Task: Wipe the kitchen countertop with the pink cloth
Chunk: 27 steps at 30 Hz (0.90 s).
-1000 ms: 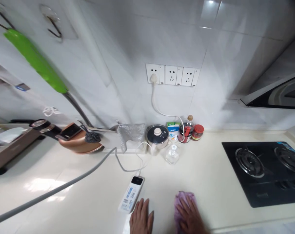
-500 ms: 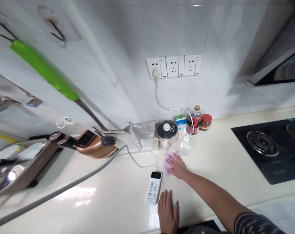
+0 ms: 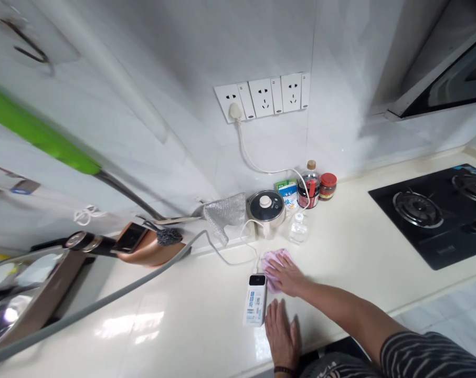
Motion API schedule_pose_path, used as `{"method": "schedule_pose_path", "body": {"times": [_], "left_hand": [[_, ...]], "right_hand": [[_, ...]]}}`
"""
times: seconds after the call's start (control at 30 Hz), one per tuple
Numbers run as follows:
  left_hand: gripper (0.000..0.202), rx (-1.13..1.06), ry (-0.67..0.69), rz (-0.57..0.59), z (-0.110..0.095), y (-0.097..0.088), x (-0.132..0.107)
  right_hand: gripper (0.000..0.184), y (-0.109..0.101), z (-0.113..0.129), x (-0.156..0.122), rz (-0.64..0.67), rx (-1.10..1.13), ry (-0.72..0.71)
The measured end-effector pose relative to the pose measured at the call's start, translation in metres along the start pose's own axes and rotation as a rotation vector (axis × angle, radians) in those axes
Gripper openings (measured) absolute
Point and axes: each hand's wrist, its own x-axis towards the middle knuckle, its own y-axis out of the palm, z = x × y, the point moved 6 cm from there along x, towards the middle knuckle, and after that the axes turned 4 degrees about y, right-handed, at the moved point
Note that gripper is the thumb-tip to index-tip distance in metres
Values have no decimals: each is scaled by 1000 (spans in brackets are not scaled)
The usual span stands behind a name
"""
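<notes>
Kitchen surface (image 3: 175, 320), cream, glossy. R hand (image 3: 285, 273) spread flat on pink cloth (image 3: 272, 257), just beside power bank (image 3: 254, 300). L hand (image 3: 282, 336) flat, holding nothing. Risk: cloth could snag the charging cable (image 3: 233, 262) or knock glass jar (image 3: 298, 231) nearby.

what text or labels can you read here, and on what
No text reads clearly.
Power bank: blue label print, too small to read.
Packet: blue print, blurred.
Bottle and jar: labels too small to read.
</notes>
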Motion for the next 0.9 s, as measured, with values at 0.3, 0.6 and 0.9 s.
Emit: {"method": "schedule_pose_path", "body": {"times": [0.3,0.6,0.9], "left_hand": [[67,-49,-31,39,4,2,1],[67,-139,-3,22,-7,-11,6],[67,-245,86,19,-4,-36,-9]], "right_hand": [[64,37,-1,-163,87,44,-147],[59,-31,-119,-148,-246,-176,436],[64,-8,-70,-76,-199,-69,525]]}}
